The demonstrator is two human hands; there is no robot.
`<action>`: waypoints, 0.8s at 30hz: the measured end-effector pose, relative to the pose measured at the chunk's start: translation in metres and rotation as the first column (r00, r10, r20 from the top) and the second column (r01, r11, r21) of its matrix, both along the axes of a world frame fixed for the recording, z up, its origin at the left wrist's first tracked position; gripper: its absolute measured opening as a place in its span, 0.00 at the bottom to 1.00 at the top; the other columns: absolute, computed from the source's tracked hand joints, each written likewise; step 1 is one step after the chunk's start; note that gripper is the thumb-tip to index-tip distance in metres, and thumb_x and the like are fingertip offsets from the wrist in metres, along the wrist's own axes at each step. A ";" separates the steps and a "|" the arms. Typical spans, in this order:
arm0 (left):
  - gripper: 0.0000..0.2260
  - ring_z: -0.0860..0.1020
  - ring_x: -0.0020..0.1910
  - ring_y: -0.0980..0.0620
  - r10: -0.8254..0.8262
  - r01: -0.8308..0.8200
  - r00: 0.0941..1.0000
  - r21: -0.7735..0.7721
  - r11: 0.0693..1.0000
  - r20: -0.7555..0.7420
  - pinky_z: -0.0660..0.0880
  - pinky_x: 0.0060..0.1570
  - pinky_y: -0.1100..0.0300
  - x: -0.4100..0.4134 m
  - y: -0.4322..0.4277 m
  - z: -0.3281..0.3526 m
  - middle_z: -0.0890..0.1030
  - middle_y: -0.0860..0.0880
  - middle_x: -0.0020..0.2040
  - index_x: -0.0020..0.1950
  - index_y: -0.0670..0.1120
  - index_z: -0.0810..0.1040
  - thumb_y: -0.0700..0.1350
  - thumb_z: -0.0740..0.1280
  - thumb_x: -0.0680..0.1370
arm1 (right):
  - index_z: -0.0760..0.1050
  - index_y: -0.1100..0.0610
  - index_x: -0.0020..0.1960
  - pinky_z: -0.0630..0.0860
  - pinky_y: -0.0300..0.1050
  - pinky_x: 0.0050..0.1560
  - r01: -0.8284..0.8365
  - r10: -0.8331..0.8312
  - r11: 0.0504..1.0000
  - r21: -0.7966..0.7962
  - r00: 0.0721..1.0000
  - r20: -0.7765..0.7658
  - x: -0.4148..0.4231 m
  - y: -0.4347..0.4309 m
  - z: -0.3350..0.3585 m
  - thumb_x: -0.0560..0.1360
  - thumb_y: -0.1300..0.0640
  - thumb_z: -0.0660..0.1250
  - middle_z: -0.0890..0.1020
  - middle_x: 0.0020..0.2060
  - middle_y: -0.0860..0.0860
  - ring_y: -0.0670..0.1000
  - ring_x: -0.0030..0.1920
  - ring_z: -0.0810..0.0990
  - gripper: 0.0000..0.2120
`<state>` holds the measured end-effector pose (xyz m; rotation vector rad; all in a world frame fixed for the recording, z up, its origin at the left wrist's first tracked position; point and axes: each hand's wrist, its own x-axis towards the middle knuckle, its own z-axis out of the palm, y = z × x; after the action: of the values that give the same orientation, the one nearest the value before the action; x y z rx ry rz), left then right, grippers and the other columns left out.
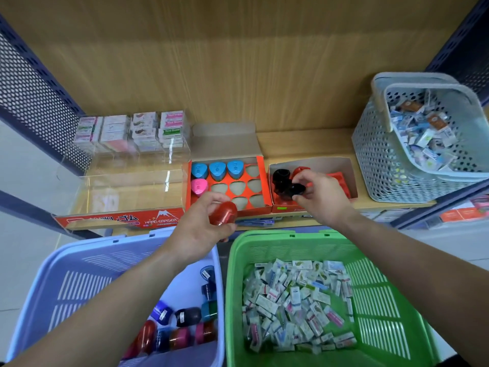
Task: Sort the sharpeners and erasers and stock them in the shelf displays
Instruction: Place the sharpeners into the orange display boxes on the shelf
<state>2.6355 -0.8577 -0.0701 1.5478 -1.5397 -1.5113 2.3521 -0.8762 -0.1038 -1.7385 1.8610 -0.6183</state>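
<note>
My left hand [202, 223] grips a red egg-shaped sharpener [223, 213] in front of the orange display tray [260, 165], which holds three blue sharpeners [217, 170] and a pink one [199, 186]. My right hand [321, 197] pinches a black sharpener [297, 188] inside the smaller cardboard display box [341, 161], beside another black sharpener [280, 177] and red ones. The purple basket [79, 274] below holds several loose sharpeners [182, 327]. The green basket [383, 287] holds many wrapped erasers [296, 300].
A clear acrylic display [127, 181] with stacked eraser boxes [132, 131] stands at the shelf's left. A grey perforated basket [375, 154] of small packets sits at the right. Perforated metal shelf uprights flank both sides.
</note>
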 end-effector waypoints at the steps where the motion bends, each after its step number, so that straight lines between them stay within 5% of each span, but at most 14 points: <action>1: 0.19 0.83 0.51 0.48 -0.026 0.027 1.000 -0.018 0.999 0.013 0.81 0.55 0.46 0.001 -0.001 -0.001 0.85 0.50 0.53 0.59 0.53 0.76 0.35 0.75 0.74 | 0.79 0.50 0.56 0.80 0.51 0.57 -0.029 0.029 1.000 0.008 0.999 -0.042 0.000 0.000 -0.005 0.72 0.63 0.76 0.83 0.53 0.49 0.50 0.51 0.82 0.16; 4: 0.20 0.83 0.52 0.54 -0.060 0.061 0.998 -0.043 0.997 0.035 0.78 0.59 0.55 0.002 -0.001 -0.004 0.85 0.53 0.52 0.59 0.57 0.79 0.37 0.76 0.74 | 0.79 0.49 0.63 0.79 0.52 0.61 -0.067 0.069 0.997 0.028 0.994 -0.080 0.000 -0.002 -0.012 0.74 0.60 0.75 0.83 0.59 0.49 0.49 0.56 0.81 0.18; 11: 0.21 0.80 0.48 0.65 -0.031 0.034 0.998 -0.052 0.998 0.048 0.74 0.47 0.75 -0.001 -0.003 0.000 0.82 0.57 0.52 0.63 0.57 0.79 0.39 0.75 0.75 | 0.80 0.51 0.63 0.80 0.52 0.60 -0.067 0.062 0.997 -0.039 0.991 -0.120 0.000 -0.003 -0.015 0.74 0.59 0.75 0.83 0.58 0.50 0.49 0.54 0.82 0.18; 15: 0.20 0.79 0.48 0.67 0.000 0.002 0.998 -0.041 0.999 0.056 0.75 0.49 0.73 -0.004 -0.001 0.000 0.81 0.55 0.52 0.63 0.56 0.78 0.39 0.75 0.75 | 0.80 0.51 0.64 0.78 0.51 0.62 -0.099 0.099 0.995 0.006 0.983 -0.157 0.000 -0.004 -0.017 0.76 0.58 0.74 0.82 0.59 0.51 0.52 0.58 0.80 0.18; 19: 0.18 0.82 0.53 0.50 0.050 -0.050 0.999 0.003 0.999 -0.010 0.83 0.49 0.51 -0.007 -0.002 0.001 0.81 0.49 0.56 0.59 0.54 0.78 0.36 0.75 0.75 | 0.77 0.49 0.70 0.76 0.51 0.64 -0.141 0.152 0.988 0.070 0.969 -0.197 -0.001 -0.004 -0.016 0.79 0.54 0.69 0.80 0.63 0.52 0.53 0.63 0.78 0.19; 24: 0.16 0.83 0.48 0.48 0.083 -0.083 0.997 -0.032 0.996 -0.011 0.81 0.45 0.59 -0.009 -0.003 0.006 0.83 0.49 0.54 0.58 0.51 0.78 0.37 0.75 0.74 | 0.76 0.47 0.71 0.75 0.49 0.65 -0.103 0.113 0.993 0.056 0.969 -0.222 0.003 -0.003 0.004 0.78 0.54 0.69 0.77 0.63 0.52 0.52 0.62 0.77 0.21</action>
<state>2.6261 -0.8607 -0.0640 1.5636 -1.4691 -1.4390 2.3550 -0.8794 -0.1002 -1.9328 1.8957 -0.3472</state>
